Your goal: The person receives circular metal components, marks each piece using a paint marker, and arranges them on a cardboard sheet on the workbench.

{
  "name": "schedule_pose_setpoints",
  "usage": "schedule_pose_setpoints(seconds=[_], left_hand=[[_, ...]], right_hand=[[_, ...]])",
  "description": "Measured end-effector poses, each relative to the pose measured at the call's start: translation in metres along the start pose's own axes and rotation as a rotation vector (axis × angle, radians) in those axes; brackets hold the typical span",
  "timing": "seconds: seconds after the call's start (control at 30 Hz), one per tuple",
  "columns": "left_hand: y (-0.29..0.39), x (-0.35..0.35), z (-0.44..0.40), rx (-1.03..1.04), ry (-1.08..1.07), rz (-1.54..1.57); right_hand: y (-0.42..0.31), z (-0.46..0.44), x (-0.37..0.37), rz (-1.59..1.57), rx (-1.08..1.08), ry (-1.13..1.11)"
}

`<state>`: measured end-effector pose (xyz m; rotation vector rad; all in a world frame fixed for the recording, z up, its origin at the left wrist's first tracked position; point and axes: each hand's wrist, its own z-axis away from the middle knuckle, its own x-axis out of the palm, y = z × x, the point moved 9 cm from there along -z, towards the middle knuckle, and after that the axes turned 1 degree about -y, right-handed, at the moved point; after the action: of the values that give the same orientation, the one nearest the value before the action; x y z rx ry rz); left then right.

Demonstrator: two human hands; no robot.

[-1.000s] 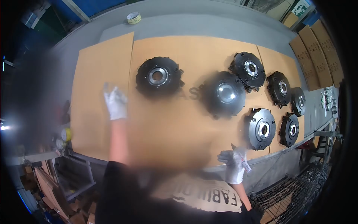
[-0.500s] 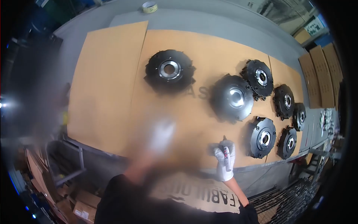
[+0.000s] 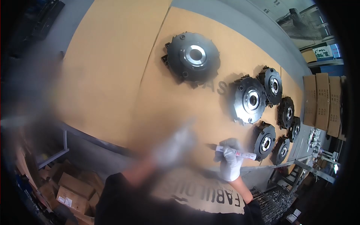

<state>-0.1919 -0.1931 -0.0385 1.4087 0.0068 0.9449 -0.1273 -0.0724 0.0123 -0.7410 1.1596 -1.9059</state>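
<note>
White-gloved, clasping marker (image 3: pixel 245 155) in right hand (image 3: pixel 229 159) by cardboard (image 3: pixel 183 107) near edge, pointing toward left hand (image 3: pixel 177 145), too blurred to tell its grip.

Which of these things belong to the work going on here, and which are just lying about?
Seemingly in use:
- white cylindrical pen, held in the white-gloved right hand
- white-gloved left hand, blurred
- seven round black-and-silver metal discs
- flat brown cardboard sheets beneath them

Probably just lying about:
- brown cardboard boxes in a row, right
- jumbled brown cardboard boxes, lower left
</note>
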Motion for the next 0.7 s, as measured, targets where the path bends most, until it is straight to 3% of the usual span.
schedule_pose_setpoints(seconds=[0.17,0.33,0.4,0.47,0.5,0.57,0.63,0.7], left_hand=[[-0.006,0.002,0.008,0.004,-0.008,-0.06],[-0.002,0.007,0.01,0.034,-0.048,-0.108],[0.005,0.011,0.011,0.073,-0.067,-0.321],[0.021,0.024,0.011,0.107,-0.104,-0.341],[0.028,0.031,0.011,0.137,-0.138,-0.363],[0.017,0.03,0.011,0.169,-0.15,-0.345],[0.02,0.031,0.012,0.2,-0.163,-0.331],[0.019,0.03,0.01,0.088,-0.136,-0.462]], right_hand=[[-0.011,0.012,0.009,0.124,-0.053,0.011],[-0.023,0.017,0.023,0.343,-0.247,-0.076],[-0.024,0.017,0.025,0.367,-0.284,-0.089],[-0.038,0.023,0.043,0.687,-0.557,-0.175],[-0.032,0.024,0.041,0.693,-0.555,-0.176],[-0.01,0.018,0.026,0.475,-0.337,-0.131],[-0.017,0.016,0.032,0.555,-0.408,-0.172],[-0.021,0.015,0.037,0.639,-0.478,-0.212]])
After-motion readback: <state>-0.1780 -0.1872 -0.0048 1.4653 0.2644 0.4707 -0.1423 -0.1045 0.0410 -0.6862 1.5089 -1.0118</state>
